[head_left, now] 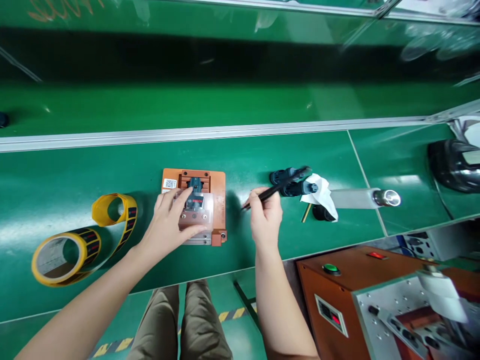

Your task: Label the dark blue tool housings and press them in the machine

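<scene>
An orange fixture [219,200] with a QR label lies on the green bench. In it sits a dark blue part [195,201] with a Bosch label, and a clear plate [208,210] lies over the fixture's lower part. My left hand [168,215] rests on the fixture, thumb and fingers spread around the labelled part, with fingertips touching near its top. To the right of the fixture, my right hand [265,215] is closed around a black pen-like tool [277,187], whose thin tip points left, away from the part.
A yellow-edged label roll [82,250] curls at the left. Dark blue parts [296,188], a white cloth [320,192] and a bottle [352,198] lie at the right. An orange machine [337,270] stands at the lower right, below a black device [452,165].
</scene>
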